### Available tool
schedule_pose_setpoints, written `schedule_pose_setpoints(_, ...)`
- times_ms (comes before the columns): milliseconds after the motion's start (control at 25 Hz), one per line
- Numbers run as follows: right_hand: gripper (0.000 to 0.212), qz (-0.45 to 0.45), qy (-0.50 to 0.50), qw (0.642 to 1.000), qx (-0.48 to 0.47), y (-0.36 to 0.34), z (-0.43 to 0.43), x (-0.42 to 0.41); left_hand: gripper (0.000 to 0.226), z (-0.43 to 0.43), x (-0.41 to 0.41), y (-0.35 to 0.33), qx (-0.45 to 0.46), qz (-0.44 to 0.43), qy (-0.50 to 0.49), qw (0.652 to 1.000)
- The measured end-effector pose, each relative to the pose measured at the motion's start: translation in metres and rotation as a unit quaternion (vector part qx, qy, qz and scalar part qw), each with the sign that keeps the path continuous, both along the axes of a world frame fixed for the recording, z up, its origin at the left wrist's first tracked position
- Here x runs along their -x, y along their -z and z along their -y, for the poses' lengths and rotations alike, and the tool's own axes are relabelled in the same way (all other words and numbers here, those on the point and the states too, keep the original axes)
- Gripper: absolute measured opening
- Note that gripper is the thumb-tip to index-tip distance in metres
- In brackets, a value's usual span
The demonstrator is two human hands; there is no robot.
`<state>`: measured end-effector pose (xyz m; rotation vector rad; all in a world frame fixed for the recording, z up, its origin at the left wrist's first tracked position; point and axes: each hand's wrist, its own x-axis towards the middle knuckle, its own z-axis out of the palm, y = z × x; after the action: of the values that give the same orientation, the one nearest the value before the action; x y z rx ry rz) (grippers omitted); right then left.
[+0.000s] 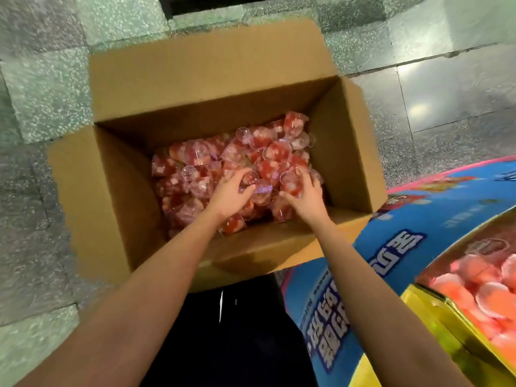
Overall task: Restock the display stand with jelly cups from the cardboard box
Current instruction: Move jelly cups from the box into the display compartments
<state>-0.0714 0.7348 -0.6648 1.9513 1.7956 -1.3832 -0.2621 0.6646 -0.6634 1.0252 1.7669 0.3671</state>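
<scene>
left hand [231,192] and right hand [305,196] clutch jelly cups [268,160] in the cardboard box [212,74]; display stand [391,247] lies rightward — right hand nearer

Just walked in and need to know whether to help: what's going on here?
A person reaches both hands into an open cardboard box on the floor, holding red jelly cups. The left hand and the right hand each curl round cups in the pile. The display stand beside it holds pale orange cups.

Bare forearms [156,275] and a black garment [237,344] with a white streak.
</scene>
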Motion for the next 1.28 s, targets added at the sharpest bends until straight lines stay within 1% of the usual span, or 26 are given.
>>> schedule_pose_setpoints(120,0.100,0.000,-0.042,0.999,-0.003,0.025,-0.024,-0.010,0.051,-0.023,-0.014,0.029,0.019,-0.004,-0.001,1.000)
schedule_pose_setpoints(280,0.118,0.034,-0.163,0.985,0.037,0.065,-0.054,-0.023,0.056,-0.035,-0.030,0.077,0.035,-0.003,-0.013,0.999)
schedule_pose_setpoints(360,0.120,0.042,-0.227,0.972,0.032,0.080,-0.062,-0.028,0.056,-0.039,-0.039,0.096,0.024,-0.003,-0.035,0.999)
schedule_pose_setpoints(480,0.119,0.074,-0.289,0.954,-0.020,0.091,-0.069,-0.027,0.055,-0.047,-0.048,0.111,0.019,-0.014,-0.063,0.998)
schedule_pose_setpoints(600,0.130,0.075,-0.351,0.933,-0.010,0.099,-0.081,-0.030,0.054,-0.050,-0.056,0.118,0.031,0.004,-0.083,0.996)
schedule_pose_setpoints(680,0.133,0.073,-0.389,0.918,-0.019,0.101,-0.084,-0.034,0.059,-0.051,-0.058,0.120,0.047,0.014,-0.100,0.994)
schedule_pose_setpoints(800,0.128,0.066,-0.394,0.915,-0.053,0.100,-0.084,-0.035,0.061,-0.057,-0.070,0.116,0.066,0.007,-0.138,0.988)
schedule_pose_setpoints(920,0.125,0.053,-0.381,0.921,-0.055,0.100,-0.085,-0.035,0.060,-0.062,-0.080,0.110,0.053,-0.009,-0.183,0.982)
schedule_pose_setpoints(1000,0.124,0.044,-0.366,0.929,-0.040,0.100,-0.086,-0.036,0.060,-0.062,-0.083,0.110,0.051,-0.005,-0.205,0.977)
schedule_pose_setpoints(1160,0.119,0.013,-0.334,0.942,-0.023,0.091,-0.083,-0.036,0.066,-0.063,-0.085,0.110,0.053,-0.006,-0.215,0.975)
schedule_pose_setpoints(1280,0.119,-0.005,-0.282,0.959,0.026,0.085,-0.086,-0.037,0.063,-0.063,-0.084,0.111,0.031,0.005,-0.239,0.970)
